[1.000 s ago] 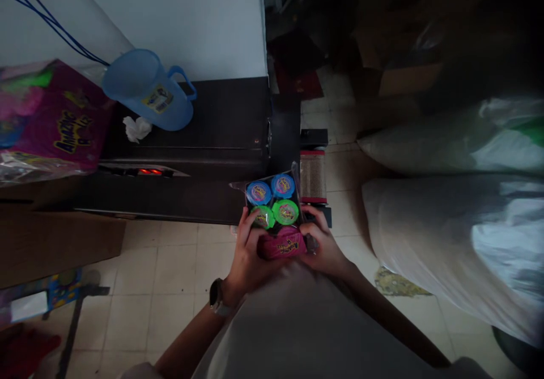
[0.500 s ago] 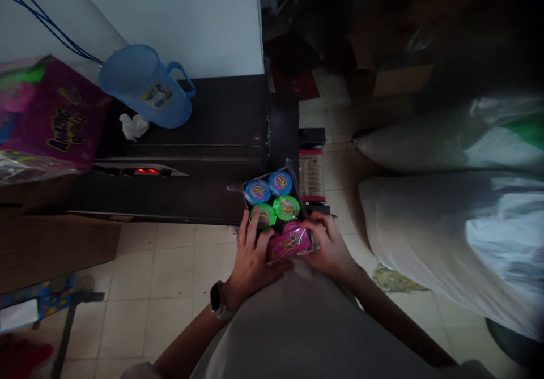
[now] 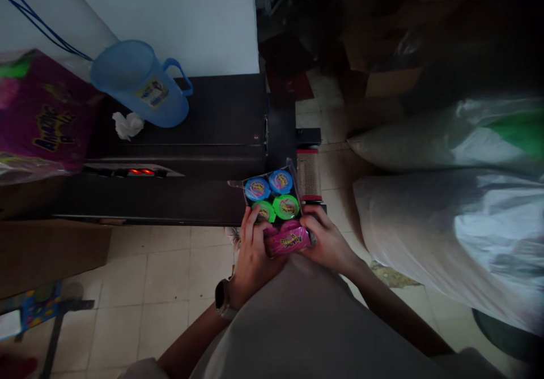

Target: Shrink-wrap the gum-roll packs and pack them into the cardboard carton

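Between my hands is a display box with a pink printed front, in loose clear plastic film. Inside it show round blue and green containers with printed lids, and pink ones partly covered near the front. My left hand, below a wristwatch, grips the box's left side, one finger lying over a green container. At the right front corner my right hand is closed on the box and its film. The box's far part is over the end of a black machine.
On the machine stand a blue jug, crumpled white tissue and a larger pink wrapped box. A mesh conveyor piece juts from its right end. Big pale sacks fill the right side. A cardboard box is at left.
The box's front face has turned up a little and shows more plainly. My right fingers have shifted slightly at its corner. The view has moved a little to the right.
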A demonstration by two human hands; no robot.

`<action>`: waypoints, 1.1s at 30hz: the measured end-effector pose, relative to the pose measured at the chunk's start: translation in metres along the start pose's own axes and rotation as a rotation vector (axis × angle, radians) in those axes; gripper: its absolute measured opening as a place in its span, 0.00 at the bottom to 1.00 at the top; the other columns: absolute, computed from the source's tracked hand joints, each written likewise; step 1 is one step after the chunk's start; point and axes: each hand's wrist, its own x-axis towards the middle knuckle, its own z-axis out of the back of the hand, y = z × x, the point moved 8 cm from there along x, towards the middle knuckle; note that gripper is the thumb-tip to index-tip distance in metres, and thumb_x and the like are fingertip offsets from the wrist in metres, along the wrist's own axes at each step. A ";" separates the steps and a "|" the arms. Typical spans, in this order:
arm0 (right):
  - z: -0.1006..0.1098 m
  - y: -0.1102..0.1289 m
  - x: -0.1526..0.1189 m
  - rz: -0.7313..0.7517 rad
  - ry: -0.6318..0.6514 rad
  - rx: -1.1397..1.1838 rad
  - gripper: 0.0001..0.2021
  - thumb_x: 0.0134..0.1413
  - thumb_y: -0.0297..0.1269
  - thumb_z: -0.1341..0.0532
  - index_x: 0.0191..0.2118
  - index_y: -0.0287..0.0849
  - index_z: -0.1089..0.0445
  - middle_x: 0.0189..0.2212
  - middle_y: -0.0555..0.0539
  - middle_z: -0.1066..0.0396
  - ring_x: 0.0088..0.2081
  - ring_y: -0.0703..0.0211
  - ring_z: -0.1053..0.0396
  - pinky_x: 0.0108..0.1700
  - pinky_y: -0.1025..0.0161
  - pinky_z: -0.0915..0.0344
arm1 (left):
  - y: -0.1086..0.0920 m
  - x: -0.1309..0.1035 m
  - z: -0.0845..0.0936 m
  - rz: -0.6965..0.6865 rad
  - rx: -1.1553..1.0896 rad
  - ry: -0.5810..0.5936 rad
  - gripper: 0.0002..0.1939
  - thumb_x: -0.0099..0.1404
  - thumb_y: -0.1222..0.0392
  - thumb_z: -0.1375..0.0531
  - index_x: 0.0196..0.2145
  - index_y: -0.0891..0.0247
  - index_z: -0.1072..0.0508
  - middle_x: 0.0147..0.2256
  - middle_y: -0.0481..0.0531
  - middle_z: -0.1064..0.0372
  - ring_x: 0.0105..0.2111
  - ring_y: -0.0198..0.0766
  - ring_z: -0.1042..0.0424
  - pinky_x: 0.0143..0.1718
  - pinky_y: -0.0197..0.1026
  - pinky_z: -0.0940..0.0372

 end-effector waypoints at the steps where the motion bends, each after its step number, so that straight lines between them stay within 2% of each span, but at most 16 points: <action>1: -0.001 0.000 0.000 -0.005 0.005 0.009 0.18 0.46 0.31 0.32 0.44 0.46 0.35 0.50 0.42 0.39 0.48 0.50 0.30 0.45 0.56 0.26 | 0.001 -0.002 -0.001 0.015 -0.005 -0.005 0.25 0.53 0.58 0.31 0.46 0.64 0.37 0.62 0.67 0.48 0.67 0.57 0.53 0.64 0.60 0.45; 4: -0.002 -0.002 0.000 -0.017 0.015 0.021 0.17 0.47 0.34 0.32 0.43 0.45 0.35 0.51 0.42 0.40 0.49 0.50 0.30 0.45 0.57 0.26 | 0.003 -0.005 -0.003 0.043 0.002 -0.020 0.27 0.54 0.58 0.31 0.47 0.65 0.38 0.64 0.69 0.53 0.68 0.59 0.56 0.64 0.61 0.45; 7: -0.003 -0.006 -0.002 -0.033 0.015 0.022 0.17 0.47 0.37 0.32 0.43 0.45 0.35 0.51 0.42 0.40 0.50 0.49 0.31 0.46 0.56 0.26 | 0.001 -0.005 -0.002 0.019 0.016 -0.025 0.27 0.52 0.58 0.31 0.46 0.65 0.37 0.64 0.69 0.52 0.67 0.62 0.55 0.64 0.64 0.47; 13: -0.002 -0.006 -0.004 0.005 -0.017 0.028 0.20 0.47 0.35 0.31 0.45 0.45 0.37 0.51 0.41 0.41 0.53 0.48 0.33 0.46 0.56 0.26 | 0.001 0.001 -0.001 -0.016 0.057 0.057 0.29 0.49 0.54 0.29 0.46 0.63 0.34 0.66 0.66 0.58 0.67 0.66 0.58 0.62 0.66 0.45; 17: -0.002 -0.001 -0.004 0.054 -0.041 0.039 0.18 0.47 0.34 0.32 0.45 0.47 0.34 0.51 0.42 0.42 0.51 0.50 0.32 0.47 0.57 0.27 | 0.006 0.002 0.001 0.001 0.030 0.058 0.28 0.49 0.50 0.28 0.45 0.60 0.31 0.65 0.63 0.56 0.65 0.66 0.53 0.60 0.66 0.43; 22: -0.002 -0.002 -0.002 0.038 -0.042 0.055 0.15 0.46 0.34 0.33 0.41 0.45 0.35 0.51 0.42 0.42 0.51 0.49 0.32 0.47 0.55 0.28 | 0.008 0.003 0.002 0.004 -0.036 -0.010 0.25 0.48 0.48 0.28 0.40 0.62 0.29 0.64 0.64 0.52 0.65 0.63 0.49 0.61 0.64 0.42; 25: -0.003 -0.008 -0.003 0.002 -0.022 0.046 0.18 0.46 0.35 0.33 0.43 0.45 0.37 0.52 0.41 0.41 0.53 0.47 0.33 0.48 0.52 0.29 | 0.006 0.000 0.001 0.023 -0.029 -0.057 0.24 0.48 0.50 0.28 0.37 0.63 0.31 0.64 0.64 0.48 0.65 0.63 0.50 0.61 0.65 0.44; 29: -0.004 -0.012 -0.008 0.010 -0.057 0.071 0.27 0.47 0.36 0.32 0.52 0.46 0.42 0.55 0.39 0.43 0.58 0.46 0.37 0.52 0.51 0.30 | 0.001 -0.003 -0.002 0.012 0.021 -0.053 0.22 0.50 0.54 0.28 0.39 0.61 0.31 0.68 0.61 0.57 0.67 0.64 0.56 0.63 0.69 0.51; 31: -0.005 -0.012 -0.009 0.020 -0.088 0.088 0.30 0.47 0.36 0.32 0.56 0.47 0.44 0.56 0.39 0.44 0.58 0.46 0.38 0.53 0.51 0.31 | 0.000 -0.004 -0.002 -0.001 0.021 -0.051 0.21 0.51 0.55 0.29 0.39 0.60 0.31 0.69 0.58 0.60 0.67 0.64 0.58 0.62 0.70 0.50; 33: -0.006 -0.010 -0.010 0.023 -0.117 0.098 0.31 0.47 0.35 0.33 0.57 0.46 0.44 0.56 0.39 0.44 0.59 0.45 0.39 0.55 0.50 0.32 | -0.001 -0.004 -0.002 -0.024 0.021 -0.039 0.20 0.52 0.57 0.29 0.40 0.59 0.31 0.69 0.58 0.59 0.68 0.63 0.59 0.61 0.68 0.48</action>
